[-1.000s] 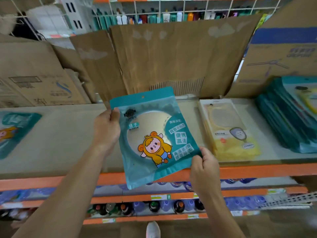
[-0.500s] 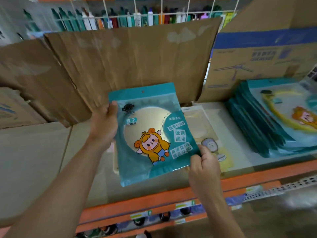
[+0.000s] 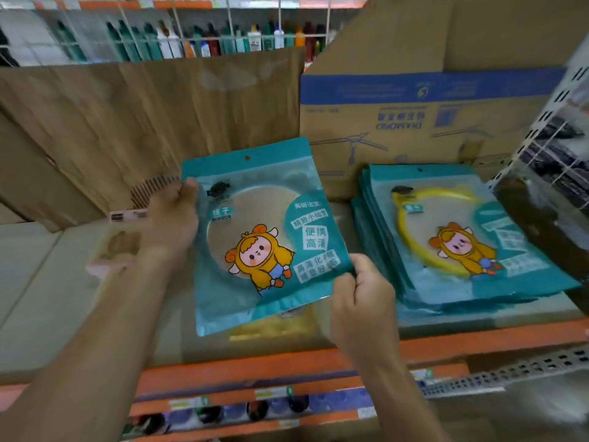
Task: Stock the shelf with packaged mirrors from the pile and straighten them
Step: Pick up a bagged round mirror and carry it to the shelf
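The packaged mirror [image 3: 264, 237] is a flat teal pouch. Its clear window shows a round mirror, and the front carries a cartoon child in a yellow horned hood, white text panels, the word MIRROR and 1 hang hole on top. It is held tilted just left of the pile [image 3: 462, 237] of matching pouches. The left hand [image 3: 173, 218] grips its upper left edge, thumb on the front. The right hand [image 3: 360, 301] pinches its lower right corner. A cardboard box [image 3: 414, 100] stands behind the pile.
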